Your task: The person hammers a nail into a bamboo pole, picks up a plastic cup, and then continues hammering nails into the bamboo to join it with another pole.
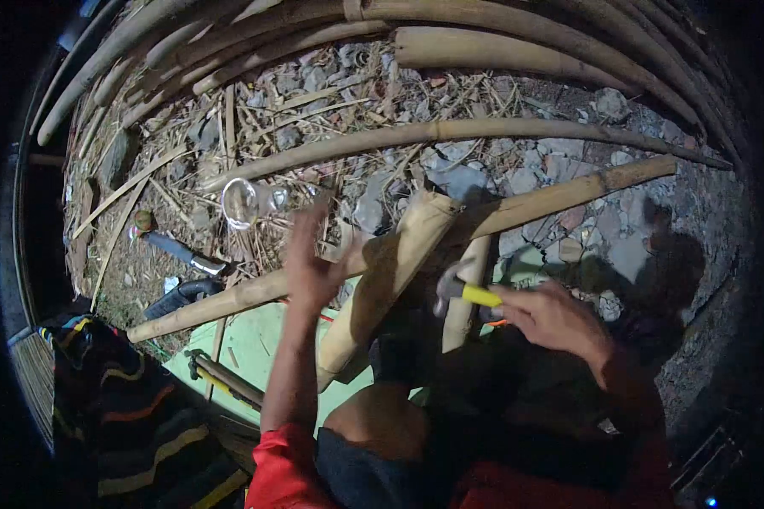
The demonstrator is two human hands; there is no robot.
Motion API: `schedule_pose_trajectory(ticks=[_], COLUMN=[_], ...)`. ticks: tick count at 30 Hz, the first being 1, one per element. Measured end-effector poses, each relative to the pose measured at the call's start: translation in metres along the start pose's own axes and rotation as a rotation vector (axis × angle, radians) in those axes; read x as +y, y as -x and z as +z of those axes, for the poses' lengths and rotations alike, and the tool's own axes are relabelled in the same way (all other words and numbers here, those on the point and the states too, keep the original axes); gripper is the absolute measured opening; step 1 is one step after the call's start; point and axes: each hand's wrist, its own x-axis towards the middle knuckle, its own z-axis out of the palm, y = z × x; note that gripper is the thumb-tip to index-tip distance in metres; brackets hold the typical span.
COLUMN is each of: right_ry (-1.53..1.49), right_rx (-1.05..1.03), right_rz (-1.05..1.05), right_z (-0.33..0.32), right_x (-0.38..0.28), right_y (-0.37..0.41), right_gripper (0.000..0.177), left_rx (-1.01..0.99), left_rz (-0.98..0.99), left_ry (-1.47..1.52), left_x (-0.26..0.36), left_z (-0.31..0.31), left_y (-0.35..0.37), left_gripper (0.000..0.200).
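Note:
My right hand point(552, 321) is closed around the yellow grip of a hammer point(482, 295), its metal head pointing left over the bamboo. My left hand point(312, 267) is blurred, with fingers stretched out and nothing in them, beside a short thick bamboo piece point(388, 293). That piece lies slanted across a long bamboo pole point(569, 197), which runs from lower left to upper right. Just behind the hammer head, another bamboo length point(467, 310) angles down toward my legs. Shadow covers much of the area under the crossing.
A green sheet point(259, 343) lies beneath, bearing a black-and-yellow tool point(229, 380). At left are a blue-handled tool point(174, 246) and a clear container point(241, 204). Bamboo poles point(501, 51) line the far side over rubble and splinters. Striped cloth point(136, 407) lies lower left.

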Motion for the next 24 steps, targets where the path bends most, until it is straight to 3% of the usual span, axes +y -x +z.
schedule_pose_trajectory(ticks=[3, 5, 9, 12, 13, 16, 17, 20, 21, 24], right_ry=[-0.014, -0.022, -0.159, -0.549, -0.644, -0.516, -0.360, 0.013, 0.012, -0.048], right_rx=[0.078, 0.108, 0.425, 0.332, 0.333, 0.306, 0.298, 0.578, 0.477, 0.389], right_rz=[-0.061, -0.049, -0.128, 0.126, 0.103, 0.121, 0.139, -0.287, -0.103, -0.069], right_z=[-0.014, -0.024, -0.006, -0.005, -0.003, -0.009, -0.017, -0.037, -0.055, -0.083], right_x=[0.015, 0.020, 0.051, 0.064, 0.068, 0.076, 0.074, 0.080, 0.062, 0.051], right_y=[-0.020, -0.025, -0.023, -0.020, -0.022, -0.029, -0.033, -0.061, -0.058, -0.069], right_gripper=[0.038, 0.040, 0.039, 0.043, 0.046, 0.045, 0.043, 0.041, 0.040, 0.041], left_rx=[-0.468, -0.468, -0.456, -0.397, -0.364, -0.433, -0.375, -0.278, -0.294, -0.348], left_rz=[-0.146, -0.166, -0.182, -0.189, -0.188, -0.265, -0.202, -0.091, -0.103, -0.181], left_ry=[0.079, 0.046, 0.052, -0.009, -0.041, -0.341, -0.332, -0.328, -0.335, -0.299], left_x=[0.050, 0.058, 0.060, 0.070, 0.073, 0.086, 0.086, 0.080, 0.081, 0.092], left_z=[0.038, 0.056, 0.061, 0.066, 0.070, 0.082, 0.089, 0.104, 0.105, 0.102], left_y=[-0.002, 0.001, 0.003, 0.011, 0.013, 0.008, 0.012, 0.031, 0.034, 0.029], left_gripper=[0.094, 0.098, 0.100, 0.100, 0.100, 0.085, 0.086, 0.087, 0.088, 0.087])
